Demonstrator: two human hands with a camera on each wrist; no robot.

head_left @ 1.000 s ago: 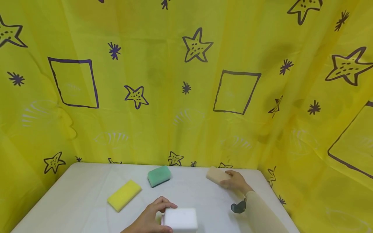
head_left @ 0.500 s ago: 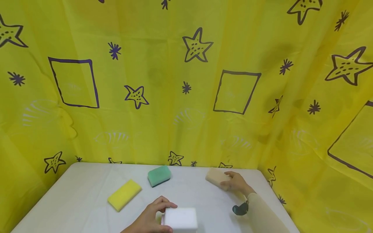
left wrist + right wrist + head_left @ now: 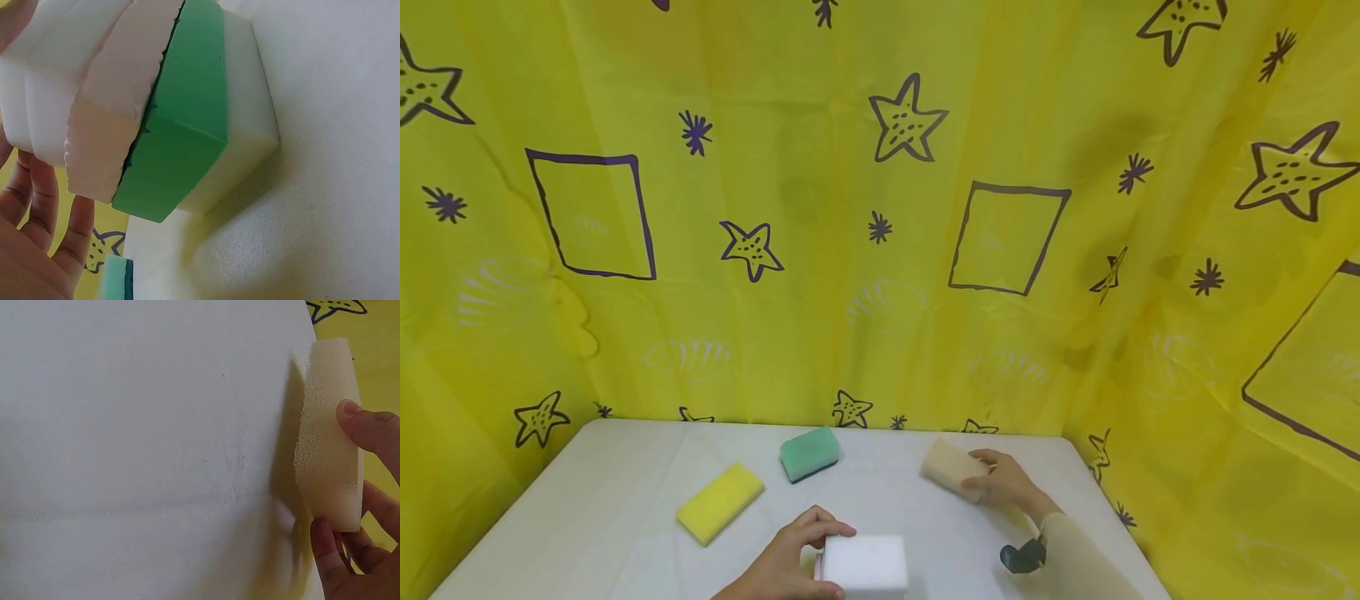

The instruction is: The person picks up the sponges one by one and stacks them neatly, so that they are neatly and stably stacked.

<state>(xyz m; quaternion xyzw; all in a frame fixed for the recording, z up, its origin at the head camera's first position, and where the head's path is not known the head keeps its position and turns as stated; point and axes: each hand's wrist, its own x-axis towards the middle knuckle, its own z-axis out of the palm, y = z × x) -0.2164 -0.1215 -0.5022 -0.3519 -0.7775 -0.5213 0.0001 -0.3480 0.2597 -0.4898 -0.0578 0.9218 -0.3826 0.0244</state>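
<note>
Near the front edge, my left hand (image 3: 790, 562) grips the upper part of a stack of sponges (image 3: 865, 562), thumb in front and fingers behind. In the left wrist view the stack has white sponges (image 3: 53, 75) on top, then a pink sponge (image 3: 112, 125), a green sponge (image 3: 175, 137) and a cream sponge (image 3: 247, 106) against the table. My right hand (image 3: 1003, 481) pinches a beige sponge (image 3: 953, 468) between thumb and fingers at the back right. That sponge casts a shadow beside it in the right wrist view (image 3: 331, 437).
A yellow sponge (image 3: 721, 503) lies flat on the left of the white table (image 3: 587, 517). Farther back sits a green sponge (image 3: 810, 452) with a dark underside. Yellow patterned curtain (image 3: 812, 317) hangs around the table. A dark strap piece (image 3: 1022, 557) hangs at the right wrist.
My right hand has drawn the beige sponge slightly left and toward me. The left hand and its stack stay in place.
</note>
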